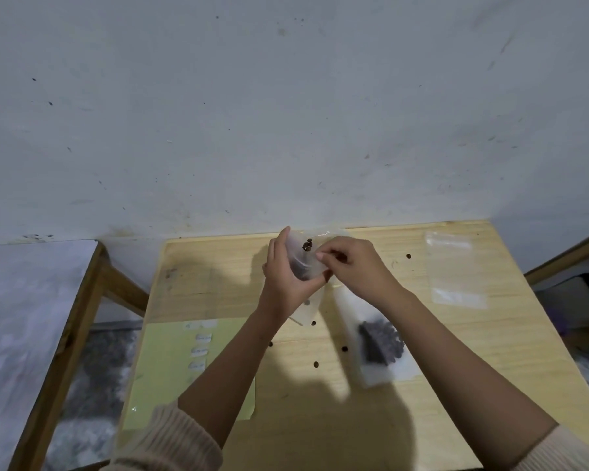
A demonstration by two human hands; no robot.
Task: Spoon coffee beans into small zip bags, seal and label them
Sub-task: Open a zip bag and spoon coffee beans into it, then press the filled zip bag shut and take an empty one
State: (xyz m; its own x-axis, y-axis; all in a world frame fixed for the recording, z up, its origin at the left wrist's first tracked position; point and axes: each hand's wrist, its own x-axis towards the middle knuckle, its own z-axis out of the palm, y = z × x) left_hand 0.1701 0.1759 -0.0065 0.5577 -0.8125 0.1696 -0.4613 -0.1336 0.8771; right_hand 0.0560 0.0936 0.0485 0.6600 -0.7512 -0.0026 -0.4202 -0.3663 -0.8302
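My left hand (283,270) holds a small clear zip bag (305,258) above the wooden table (225,287), fingers curled round its left side. A few coffee beans (307,246) show inside near the top. My right hand (354,266) pinches the bag's right edge between thumb and fingertips. Another clear bag filled with coffee beans (380,341) lies flat on the table below my right forearm. An empty zip bag (456,266) lies at the far right. A yellow sheet (167,362) with small white labels (199,351) lies at the left front.
Several loose beans (344,349) are scattered on the table top. A grey wall stands right behind the table. A second wooden-framed table (65,321) stands to the left, with a gap and patterned floor between. Dark clutter sits beyond the table's right edge.
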